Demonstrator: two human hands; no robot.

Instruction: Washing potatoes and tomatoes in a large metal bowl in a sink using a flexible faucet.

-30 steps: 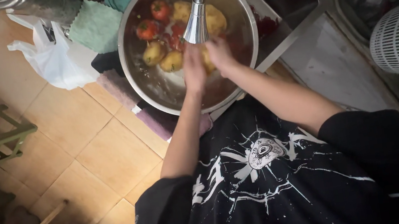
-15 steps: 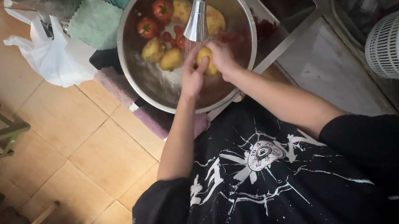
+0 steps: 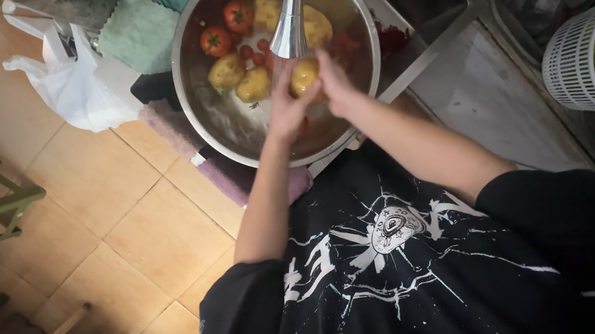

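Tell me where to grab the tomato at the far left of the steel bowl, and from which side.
Take the far-left tomato across its round red sides, reaching down from above through the bowl's open top. Its green stalk end faces up, and a potato lies close on its near side, so fingers probably fit best left and right. Both hands are busy with another potato under the tap.

A crumpled white plastic bag (image 3: 70, 80) is lying on the tiled floor, far left, beside a green cloth (image 3: 138, 32).

The potato (image 3: 304, 76) is half hidden between both palms; the faucet (image 3: 289, 19) is cut off by the top edge
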